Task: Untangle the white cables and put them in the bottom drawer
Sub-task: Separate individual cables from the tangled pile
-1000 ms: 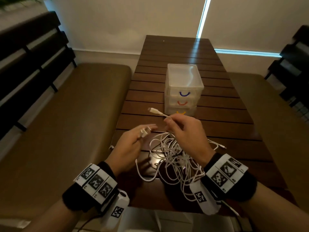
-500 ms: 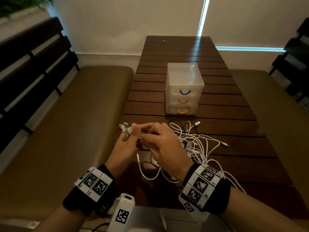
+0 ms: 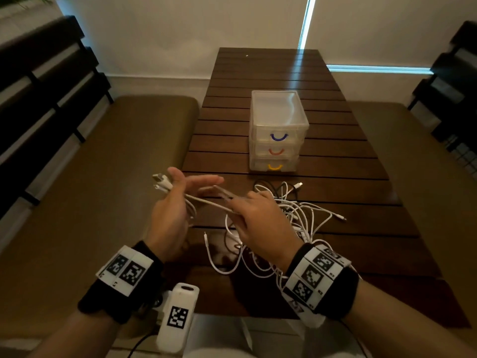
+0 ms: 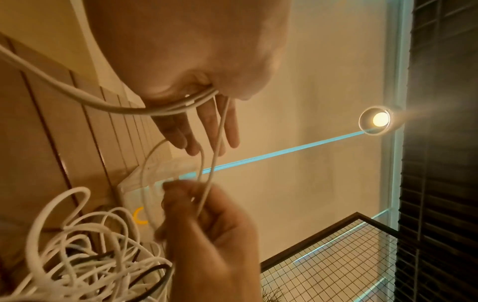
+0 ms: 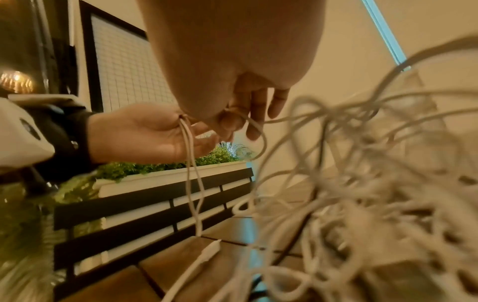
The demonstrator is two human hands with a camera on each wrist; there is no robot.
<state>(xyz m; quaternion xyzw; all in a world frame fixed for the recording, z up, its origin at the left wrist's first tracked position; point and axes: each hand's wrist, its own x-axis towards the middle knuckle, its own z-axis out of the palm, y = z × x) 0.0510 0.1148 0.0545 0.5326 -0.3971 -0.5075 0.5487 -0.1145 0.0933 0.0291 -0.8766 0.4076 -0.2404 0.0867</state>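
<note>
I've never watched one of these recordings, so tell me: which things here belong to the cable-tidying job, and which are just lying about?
Job:
white cables
bottom drawer
left hand and right hand, both holding cable

Lying about:
black cable
upper drawers
benches

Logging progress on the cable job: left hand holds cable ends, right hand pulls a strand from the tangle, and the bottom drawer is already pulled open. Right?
Not quite. The bottom drawer, the one with the yellow handle, is shut, flush with the two above, as the head view shows. The rest holds: the left hand holds cable ends and the right hand pulls a strand from the tangle.
</note>
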